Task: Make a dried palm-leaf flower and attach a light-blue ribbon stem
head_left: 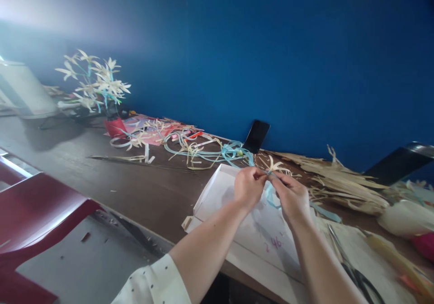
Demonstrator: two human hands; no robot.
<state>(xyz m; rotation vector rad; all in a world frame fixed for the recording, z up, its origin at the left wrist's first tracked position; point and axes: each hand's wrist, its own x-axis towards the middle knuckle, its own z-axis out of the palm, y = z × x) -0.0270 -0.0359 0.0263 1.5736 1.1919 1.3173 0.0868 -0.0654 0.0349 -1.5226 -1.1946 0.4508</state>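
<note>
Over a white cardboard box lid [217,182], both of my hands meet at the base of a pale dried-leaf flower [274,164]. My left hand [249,186] pinches near the stem from the left, thumb and fingers pressed together. From the other side my right hand [291,195] grips the flower's stem between thumb and forefinger. A light blue ribbon [271,196] hangs below the fingers, its upper part hidden by them. The petals spread upward above the fingertips.
A red pot [115,127] of similar flowers [101,80] stands at left. Blue tubing and strips [176,150], a leaning phone [257,135] and dried husks [339,182] line the blue partition [288,59]. Scissors [352,268] lie at right; a red chair [44,204] is lower left.
</note>
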